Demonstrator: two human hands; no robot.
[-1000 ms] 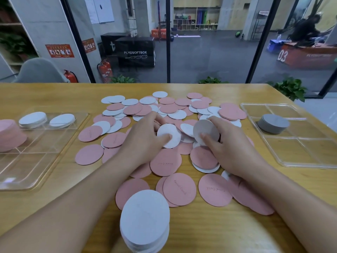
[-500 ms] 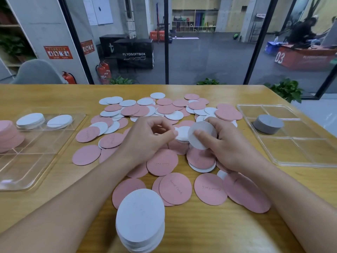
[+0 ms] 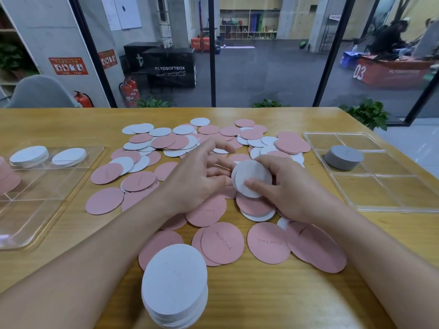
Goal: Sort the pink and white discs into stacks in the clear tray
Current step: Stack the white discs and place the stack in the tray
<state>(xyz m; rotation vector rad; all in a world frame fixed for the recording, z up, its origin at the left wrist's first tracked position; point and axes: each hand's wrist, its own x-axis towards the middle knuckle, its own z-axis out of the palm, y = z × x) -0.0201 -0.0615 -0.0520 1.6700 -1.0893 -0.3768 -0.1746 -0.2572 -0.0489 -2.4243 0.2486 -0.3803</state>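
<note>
My right hand (image 3: 292, 188) grips a small handful of white discs (image 3: 253, 178), thumb pressed on the near face and fingers curled behind, holding them tilted up above the middle of the desk (image 3: 261, 300). My left hand (image 3: 197, 179) sits just left of them with fingers spread and loosely bent, holding nothing, its fingertips close to the edge of the held discs; I cannot tell whether they touch. Beneath and beyond both hands, loose pink and white discs (image 3: 166, 141) lie scattered and overlapping across the desk, with several large pink ones (image 3: 222, 243) nearest me. A tall white stack (image 3: 174, 288) stands at the near edge, right in front of me. On the left, the clear tray (image 3: 31, 224) holds two low white stacks (image 3: 29, 156) in its far compartments and a pink stack (image 3: 7, 176) at the far left edge of view. On the right lies a second clear tray (image 3: 380, 195) with a grey stack (image 3: 344, 157) in it
</note>
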